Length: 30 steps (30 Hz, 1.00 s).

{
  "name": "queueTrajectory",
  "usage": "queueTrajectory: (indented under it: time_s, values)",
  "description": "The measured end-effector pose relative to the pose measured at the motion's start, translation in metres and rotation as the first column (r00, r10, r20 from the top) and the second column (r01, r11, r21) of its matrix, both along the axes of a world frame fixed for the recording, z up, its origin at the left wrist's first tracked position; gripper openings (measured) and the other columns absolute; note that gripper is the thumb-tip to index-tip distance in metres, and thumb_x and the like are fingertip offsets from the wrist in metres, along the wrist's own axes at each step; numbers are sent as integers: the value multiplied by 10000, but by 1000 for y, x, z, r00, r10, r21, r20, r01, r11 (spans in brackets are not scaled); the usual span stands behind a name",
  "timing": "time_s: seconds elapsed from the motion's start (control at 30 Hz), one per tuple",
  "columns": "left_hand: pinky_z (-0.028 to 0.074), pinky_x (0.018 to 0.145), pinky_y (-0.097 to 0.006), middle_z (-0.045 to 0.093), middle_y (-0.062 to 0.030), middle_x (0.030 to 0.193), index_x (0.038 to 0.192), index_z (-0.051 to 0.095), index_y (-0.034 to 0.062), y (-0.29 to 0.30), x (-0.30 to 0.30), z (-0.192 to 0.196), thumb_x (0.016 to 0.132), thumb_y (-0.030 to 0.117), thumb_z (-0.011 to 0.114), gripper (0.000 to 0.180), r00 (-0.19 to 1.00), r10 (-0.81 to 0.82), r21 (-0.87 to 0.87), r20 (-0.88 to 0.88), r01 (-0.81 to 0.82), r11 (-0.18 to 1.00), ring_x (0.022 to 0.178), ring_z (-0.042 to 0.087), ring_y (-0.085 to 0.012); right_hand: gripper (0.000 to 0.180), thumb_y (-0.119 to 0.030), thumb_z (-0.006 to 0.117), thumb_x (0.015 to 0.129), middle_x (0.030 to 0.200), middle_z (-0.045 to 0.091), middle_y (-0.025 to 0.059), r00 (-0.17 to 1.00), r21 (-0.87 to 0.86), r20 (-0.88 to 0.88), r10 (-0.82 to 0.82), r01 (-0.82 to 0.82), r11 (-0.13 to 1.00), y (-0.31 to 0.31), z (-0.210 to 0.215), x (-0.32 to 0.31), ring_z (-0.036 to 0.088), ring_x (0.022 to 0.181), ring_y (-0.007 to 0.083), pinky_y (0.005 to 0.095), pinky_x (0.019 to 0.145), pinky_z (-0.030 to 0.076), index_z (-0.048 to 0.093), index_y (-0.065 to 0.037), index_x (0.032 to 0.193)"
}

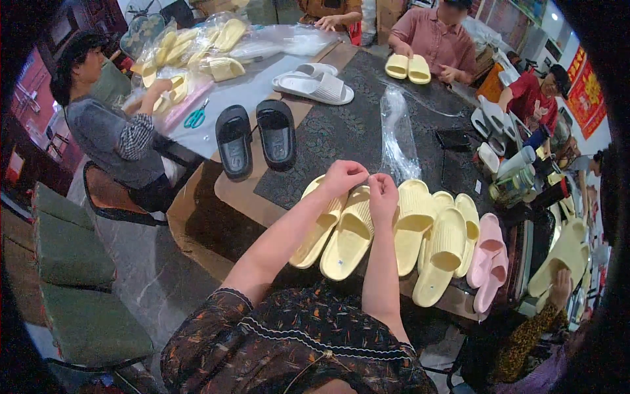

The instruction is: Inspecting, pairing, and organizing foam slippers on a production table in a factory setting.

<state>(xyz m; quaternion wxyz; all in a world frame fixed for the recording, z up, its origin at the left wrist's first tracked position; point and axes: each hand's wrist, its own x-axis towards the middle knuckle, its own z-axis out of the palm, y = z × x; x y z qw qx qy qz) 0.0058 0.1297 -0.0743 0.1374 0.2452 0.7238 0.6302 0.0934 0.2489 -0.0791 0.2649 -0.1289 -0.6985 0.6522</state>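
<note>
My left hand (346, 176) and my right hand (383, 197) meet above the table's near edge, fingertips pinched together. Whatever they pinch is too small to make out. Under my forearms lie pale yellow ribbed slippers: one slipper (314, 231) partly behind my left arm, and another slipper (349, 240) between my arms. Right of my right forearm, more yellow slippers (412, 226) stand in a row, one of them (438, 262) overlapping its neighbours. A clear plastic bag (398, 134) lies crumpled just beyond my hands.
Black slippers (275, 134), grey-white slippers (321, 88) and pink slippers (489, 253) lie around the table. Teal scissors (196, 117) rest on the left table near bagged yellow slippers (226, 36). Co-workers sit left, opposite and right; one (436, 39) handles a yellow pair (408, 67). Bottles (515, 174) stand at right.
</note>
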Motion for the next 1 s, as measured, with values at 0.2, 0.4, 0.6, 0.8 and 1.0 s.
queueTrajectory:
  time_s: [0.2, 0.4, 0.6, 0.8, 1.0]
  values:
    - [454, 644, -213, 640, 18, 761, 898, 681, 1, 2, 2, 1, 831, 146, 670, 160, 999, 44, 70, -25, -43, 997, 705, 547, -37, 112, -122, 628, 880, 730, 533, -55, 999, 63, -11, -44, 44, 997, -2, 5, 0, 449, 653, 13, 168, 569, 361, 601, -14, 897]
    - [465, 631, -226, 657, -3, 778, 914, 681, 14, 0, 2, 7, 824, 135, 674, 152, 990, 142, 162, -25, -136, 977, 707, 565, -54, 109, -126, 642, 853, 738, 596, 39, 964, 437, -149, -218, 262, 860, -14, 25, 5, 569, 645, 147, 265, 592, 456, 611, -46, 919]
    - [459, 663, -213, 651, 1, 885, 1034, 649, 26, -20, -16, 29, 843, 129, 661, 218, 946, 316, 343, 74, -322, 882, 778, 571, -57, 131, -119, 657, 830, 816, 633, 79, 926, 604, -325, -191, 359, 712, -17, 57, 17, 613, 687, 219, 315, 641, 488, 616, -49, 933]
    - [483, 803, -336, 646, -88, 1041, 1103, 628, 75, -103, -64, 34, 790, 212, 700, 349, 685, 641, 110, -347, -649, 753, 923, 603, -205, 263, -340, 646, 835, 728, 649, 90, 966, 558, 253, -58, -96, 824, -28, 76, 74, 633, 660, 235, 351, 612, 484, 662, -78, 847]
    - [358, 980, -523, 492, -307, 1204, 1146, 631, 218, -177, -87, 19, 717, 426, 714, 485, 555, 564, -456, -611, -829, 322, 1182, 410, -482, 514, -520, 608, 815, 882, 643, 179, 903, 737, 421, -90, -282, 614, -54, 71, 105, 633, 800, 335, 428, 698, 501, 652, -16, 905]
